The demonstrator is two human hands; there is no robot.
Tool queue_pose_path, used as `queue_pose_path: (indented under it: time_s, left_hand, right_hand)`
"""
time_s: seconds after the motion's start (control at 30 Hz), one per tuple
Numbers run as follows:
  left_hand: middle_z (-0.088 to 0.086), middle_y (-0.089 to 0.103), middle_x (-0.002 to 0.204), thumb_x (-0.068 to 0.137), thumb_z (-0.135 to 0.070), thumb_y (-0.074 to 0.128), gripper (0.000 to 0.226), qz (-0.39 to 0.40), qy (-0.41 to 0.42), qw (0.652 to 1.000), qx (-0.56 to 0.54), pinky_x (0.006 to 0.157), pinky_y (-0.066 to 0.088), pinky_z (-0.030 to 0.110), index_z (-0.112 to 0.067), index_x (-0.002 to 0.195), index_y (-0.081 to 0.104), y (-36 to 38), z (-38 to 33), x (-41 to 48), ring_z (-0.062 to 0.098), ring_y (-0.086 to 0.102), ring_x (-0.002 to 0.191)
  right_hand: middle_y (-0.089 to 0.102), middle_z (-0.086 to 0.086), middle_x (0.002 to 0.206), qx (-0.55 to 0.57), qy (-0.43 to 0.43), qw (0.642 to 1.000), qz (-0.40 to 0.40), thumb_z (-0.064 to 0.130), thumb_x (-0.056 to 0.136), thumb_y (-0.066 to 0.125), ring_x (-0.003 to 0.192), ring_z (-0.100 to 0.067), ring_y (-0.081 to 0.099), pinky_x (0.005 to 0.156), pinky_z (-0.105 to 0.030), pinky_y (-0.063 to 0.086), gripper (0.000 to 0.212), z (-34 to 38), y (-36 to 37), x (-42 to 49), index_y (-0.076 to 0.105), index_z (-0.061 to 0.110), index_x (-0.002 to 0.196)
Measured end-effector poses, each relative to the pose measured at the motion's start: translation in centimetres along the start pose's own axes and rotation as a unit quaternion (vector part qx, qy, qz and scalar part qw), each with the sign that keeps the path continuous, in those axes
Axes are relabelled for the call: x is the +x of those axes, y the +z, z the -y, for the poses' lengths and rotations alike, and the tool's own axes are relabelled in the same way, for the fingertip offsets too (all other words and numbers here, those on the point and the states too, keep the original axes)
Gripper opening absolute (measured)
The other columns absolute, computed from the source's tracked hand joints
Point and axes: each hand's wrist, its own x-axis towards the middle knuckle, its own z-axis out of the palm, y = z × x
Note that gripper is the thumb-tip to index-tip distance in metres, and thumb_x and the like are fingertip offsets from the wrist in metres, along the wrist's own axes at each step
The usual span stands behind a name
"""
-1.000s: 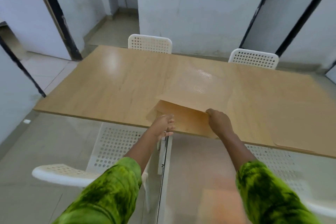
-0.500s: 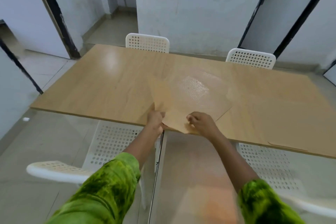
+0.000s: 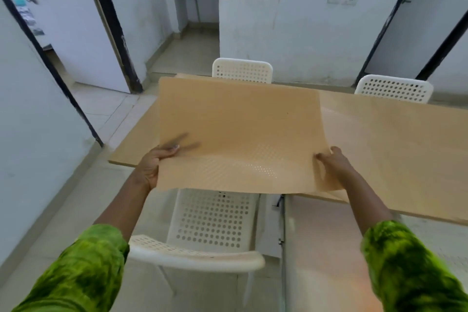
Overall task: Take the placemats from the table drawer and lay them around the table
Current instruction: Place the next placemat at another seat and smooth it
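Observation:
A tan, flexible placemat (image 3: pixel 238 132) is held up in the air above the near edge of the wooden table (image 3: pixel 395 149), its far half curling upward and hiding much of the table's left part. My left hand (image 3: pixel 152 167) grips its left edge with the thumb on top. My right hand (image 3: pixel 334 162) grips its right edge near the front corner. Another pale placemat (image 3: pixel 354 134) seems to lie flat on the table just right of the held one; its outline is faint. The open drawer (image 3: pixel 314 248) sticks out below the table edge at the lower right.
A white perforated chair (image 3: pixel 210 230) stands right below the mat, between me and the table. Two more white chairs (image 3: pixel 242 70) (image 3: pixel 393 88) stand at the far side. Doorways open on the left and behind; white walls all around.
The placemat, which lay at the table's near edge under both hands, has been lifted into the air. My hands have spread to its left and right edges. The view has shifted left.

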Motion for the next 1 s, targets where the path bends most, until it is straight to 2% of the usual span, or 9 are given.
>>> queue_pose_path:
  time_s: [0.07, 0.13, 0.2, 0.37, 0.53, 0.7, 0.83, 0.9, 1.0]
  left_hand:
    - [0.012, 0.073, 0.103, 0.088, -0.006, 0.046, 0.033, -0.019, 0.000, 1.000, 0.019, 0.074, 0.059, 0.035, -0.017, 0.100, 0.075, -3.0, -2.8, 0.1, 0.023, 0.070, 0.097]
    - [0.014, 0.070, 0.112, 0.093, -0.009, 0.043, 0.033, -0.033, 0.007, 0.998, 0.044, 0.079, 0.058, 0.036, -0.017, 0.106, 0.072, -6.1, -5.4, 0.1, 0.025, 0.067, 0.104]
    - [0.014, 0.066, 0.119, 0.093, -0.015, 0.048, 0.029, -0.050, 0.014, 0.997, 0.057, 0.085, 0.056, 0.038, -0.016, 0.116, 0.065, -9.1, -7.5, 0.5, 0.026, 0.064, 0.109]
    - [0.001, 0.067, 0.109, 0.092, -0.007, 0.046, 0.033, -0.072, 0.024, 0.989, 0.124, 0.081, 0.056, 0.034, -0.018, 0.122, 0.058, -14.0, -10.7, 1.3, 0.015, 0.067, 0.089]
    - [0.003, 0.065, 0.105, 0.081, 0.010, 0.052, 0.058, -0.177, 0.039, 0.969, 0.170, 0.091, 0.046, 0.044, -0.010, 0.135, 0.046, -16.3, -9.4, 3.3, 0.019, 0.058, 0.090]
    - [0.014, 0.052, 0.133, 0.082, 0.015, 0.051, 0.064, -0.239, 0.032, 0.923, 0.300, 0.083, 0.040, 0.034, -0.007, 0.140, 0.037, -17.8, -7.3, 6.3, 0.021, 0.050, 0.101]
    - [0.014, 0.050, 0.136, 0.082, 0.014, 0.049, 0.059, -0.212, 0.016, 0.878, 0.429, 0.088, 0.041, 0.029, -0.003, 0.137, 0.042, -18.1, -6.5, 9.1, 0.025, 0.051, 0.115]
    - [0.012, 0.042, 0.144, 0.084, 0.007, 0.052, 0.061, -0.210, -0.033, 0.850, 0.482, 0.100, 0.038, 0.033, -0.006, 0.141, 0.037, -18.4, -5.7, 10.2, 0.029, 0.044, 0.127]
    - [0.013, 0.032, 0.150, 0.088, -0.005, 0.054, 0.062, -0.207, -0.085, 0.799, 0.558, 0.110, 0.030, 0.038, -0.007, 0.145, 0.031, -19.6, -4.6, 11.4, 0.031, 0.034, 0.136]
  right_hand:
    - [0.048, -0.017, 0.130, 0.116, 0.030, 0.993, 0.007, 0.034, 0.090, 0.057, 0.110, -0.038, 0.053, 0.077, -0.038, 0.043, 0.061, 1.2, 2.2, -0.6, 0.034, 0.002, 0.137]
    - [0.059, -0.017, 0.116, 0.210, 0.027, 0.977, 0.016, 0.023, 0.087, 0.061, 0.090, -0.033, 0.058, 0.070, -0.034, 0.046, 0.031, 2.6, 4.7, -1.5, 0.057, 0.001, 0.109]
    - [0.062, -0.011, 0.099, 0.301, 0.023, 0.953, 0.016, 0.009, 0.087, 0.059, 0.083, -0.027, 0.057, 0.065, -0.032, 0.046, 0.002, 4.2, 7.0, -2.6, 0.060, 0.007, 0.085]
    - [0.060, -0.001, 0.078, 0.403, 0.012, 0.915, -0.023, -0.001, 0.085, 0.058, 0.070, -0.016, 0.053, 0.060, -0.027, 0.045, 0.023, 8.3, 11.1, -4.0, 0.058, 0.015, 0.068]
    - [0.059, 0.001, 0.076, 0.416, 0.043, 0.907, -0.057, -0.002, 0.083, 0.058, 0.073, -0.016, 0.051, 0.066, -0.028, 0.046, 0.026, 10.1, 13.6, -2.7, 0.059, 0.016, 0.064]
    - [0.058, 0.003, 0.076, 0.424, 0.082, 0.899, -0.079, -0.003, 0.084, 0.058, 0.082, -0.017, 0.052, 0.065, -0.021, 0.045, 0.027, 10.9, 16.5, -0.1, 0.059, 0.016, 0.066]
    - [0.059, -0.001, 0.085, 0.374, 0.090, 0.920, -0.078, -0.003, 0.087, 0.055, 0.080, -0.015, 0.051, 0.069, -0.020, 0.043, 0.022, 10.8, 18.2, 1.9, 0.060, 0.011, 0.071]
    - [0.060, -0.008, 0.100, 0.336, 0.099, 0.932, -0.090, -0.002, 0.087, 0.055, 0.091, -0.020, 0.052, 0.079, -0.027, 0.044, 0.010, 10.2, 19.0, 2.8, 0.064, 0.003, 0.087]
    - [0.061, -0.018, 0.112, 0.232, 0.108, 0.959, -0.119, 0.005, 0.088, 0.055, 0.092, -0.027, 0.053, 0.080, -0.035, 0.044, 0.017, 9.5, 20.3, 3.6, 0.061, -0.003, 0.102]
